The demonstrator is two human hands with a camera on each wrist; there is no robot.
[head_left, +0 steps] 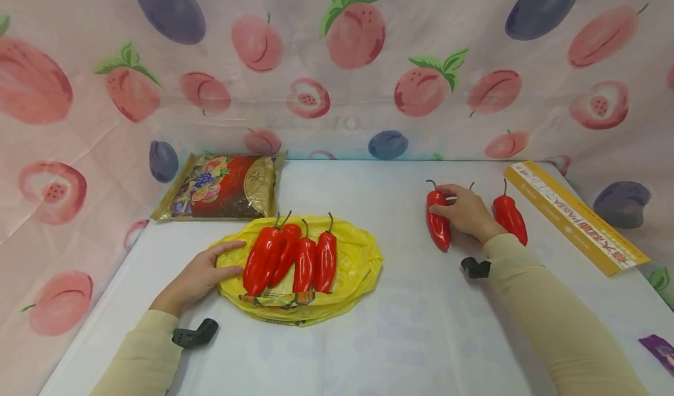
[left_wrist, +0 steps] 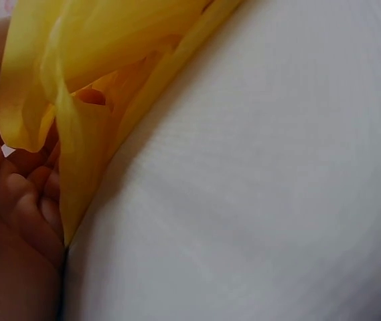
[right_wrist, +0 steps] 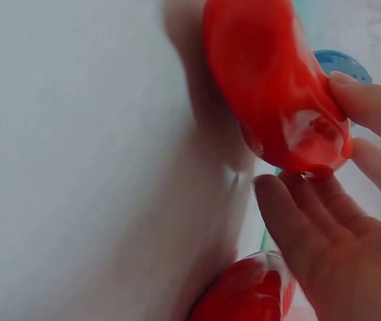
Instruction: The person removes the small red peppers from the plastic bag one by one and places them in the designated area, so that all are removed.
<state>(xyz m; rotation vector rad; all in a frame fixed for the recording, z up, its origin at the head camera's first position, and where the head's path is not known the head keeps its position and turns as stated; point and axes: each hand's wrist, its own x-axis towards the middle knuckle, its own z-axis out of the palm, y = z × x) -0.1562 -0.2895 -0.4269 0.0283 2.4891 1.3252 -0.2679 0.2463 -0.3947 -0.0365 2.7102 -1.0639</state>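
Several glossy red peppers (head_left: 326, 255) lie side by side, stems away from me, on a yellow plastic bag (head_left: 363, 261). My left hand (head_left: 197, 276) holds the bag's left edge; in the left wrist view the yellow film (left_wrist: 86, 180) sits between the thumb and the curled fingers. Over on the right, my right hand (head_left: 466, 209) pinches a red pepper (head_left: 438, 223) between thumb and fingers, as the right wrist view also shows for this pepper (right_wrist: 270, 87). Beside that hand lies another red pepper (head_left: 511, 217). A further one is mostly hidden behind the hand, its stem showing.
A gold and brown printed packet (head_left: 226, 188) lies at the back left. Along the right edge of the white table (head_left: 400, 337) is a long yellow pasta box (head_left: 576, 217). A purple wrapper (head_left: 658, 349) shows at the far right. Fruit-printed cloth (head_left: 337, 109) stands behind.
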